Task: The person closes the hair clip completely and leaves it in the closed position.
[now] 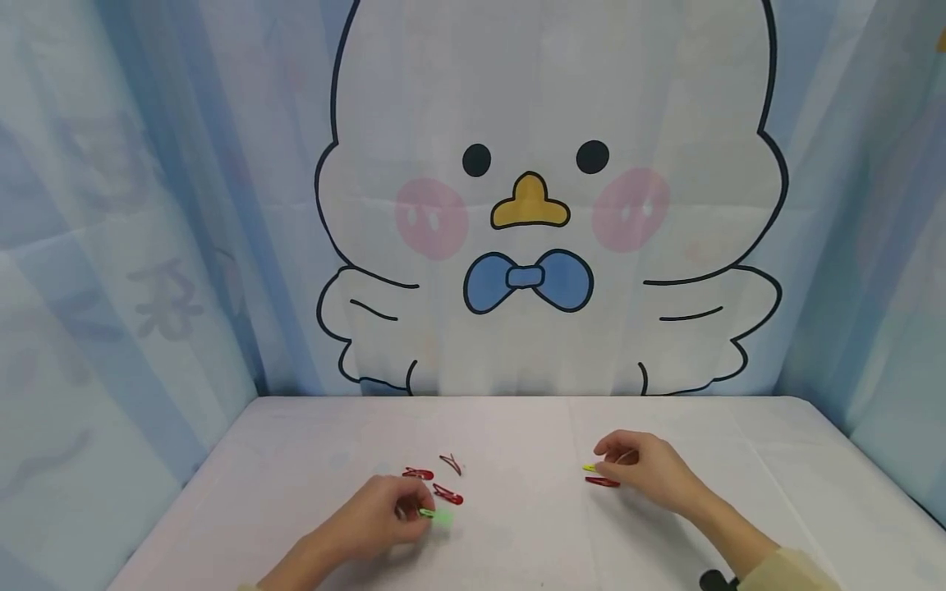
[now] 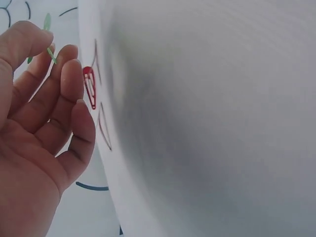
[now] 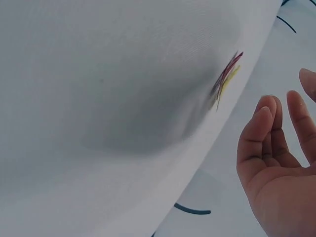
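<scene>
My left hand [image 1: 380, 515] pinches a light green hair clip [image 1: 426, 513] between thumb and fingertips, above the table at the left. The clip [image 2: 51, 55] also shows at the fingertips in the left wrist view, partly hidden. Just beyond that hand lie three red hair clips, one [image 1: 447, 494] nearest, one [image 1: 420, 474] partly behind the hand and one [image 1: 451, 465] farther back. On the right, my right hand [image 1: 650, 468] hovers over a yellow hair clip [image 1: 589, 468] and a dark red hair clip [image 1: 602, 482]. Its fingers [image 3: 254, 128] are loosely bent and hold nothing.
A white cloth covers the table [image 1: 517, 509]. Behind it hangs a curtain [image 1: 554, 353] with a cartoon bird, and more curtain [image 1: 111, 328] runs along the left side. A black mark [image 1: 715, 581] shows near the right sleeve.
</scene>
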A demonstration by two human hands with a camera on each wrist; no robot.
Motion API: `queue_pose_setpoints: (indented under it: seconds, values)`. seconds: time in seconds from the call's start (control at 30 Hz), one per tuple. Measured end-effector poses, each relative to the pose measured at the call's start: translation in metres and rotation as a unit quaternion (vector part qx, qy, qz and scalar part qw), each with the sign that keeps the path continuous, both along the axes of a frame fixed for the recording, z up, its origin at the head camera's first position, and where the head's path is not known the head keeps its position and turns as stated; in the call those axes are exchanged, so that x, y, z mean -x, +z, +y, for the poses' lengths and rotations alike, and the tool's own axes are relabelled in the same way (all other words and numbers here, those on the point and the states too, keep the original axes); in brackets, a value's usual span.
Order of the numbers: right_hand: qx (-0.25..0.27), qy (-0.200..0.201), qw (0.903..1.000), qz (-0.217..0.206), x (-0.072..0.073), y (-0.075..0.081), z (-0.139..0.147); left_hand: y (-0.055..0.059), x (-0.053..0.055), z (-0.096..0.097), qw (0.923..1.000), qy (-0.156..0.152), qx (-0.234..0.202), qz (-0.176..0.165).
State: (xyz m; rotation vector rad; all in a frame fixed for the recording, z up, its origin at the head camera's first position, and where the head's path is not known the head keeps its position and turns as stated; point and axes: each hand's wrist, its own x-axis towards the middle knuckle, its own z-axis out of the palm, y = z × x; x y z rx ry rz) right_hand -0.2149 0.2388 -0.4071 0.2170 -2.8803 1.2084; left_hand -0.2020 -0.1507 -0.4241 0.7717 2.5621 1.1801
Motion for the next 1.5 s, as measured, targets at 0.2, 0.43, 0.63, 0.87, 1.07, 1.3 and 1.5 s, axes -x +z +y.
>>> queue_pose_setpoints:
  seconds: [0.2,0.43,0.63,0.87,1.07,1.3,1.5]
  values:
    - [0.022,-0.01,0.9997,-0.001,-0.003,0.005,-0.006,0.001,0.001,0.006,0.9996,0.016,-0.021,0.013]
    - [0.057,-0.005,0.9984,0.001,-0.01,0.008,-0.011,0.001,0.001,0.015,0.9988,0.022,-0.029,0.033]
    - [0.099,0.008,0.9951,0.004,-0.014,0.009,-0.017,0.002,0.002,0.023,0.9968,0.027,-0.042,0.062]
    - [0.169,0.037,0.9849,-0.009,-0.016,0.01,-0.024,0.007,0.001,0.031,0.9919,0.052,-0.09,0.073]
    - [0.185,0.035,0.9819,-0.018,-0.016,0.009,-0.028,0.013,0.001,0.039,0.9891,0.078,-0.112,0.056]
    - [0.182,0.012,0.983,-0.019,-0.016,0.012,-0.033,0.015,0.002,0.047,0.9844,0.098,-0.136,0.052]
    - [0.184,-0.001,0.9828,-0.016,-0.016,0.018,-0.037,0.016,0.0,0.051,0.9809,0.111,-0.154,0.044]
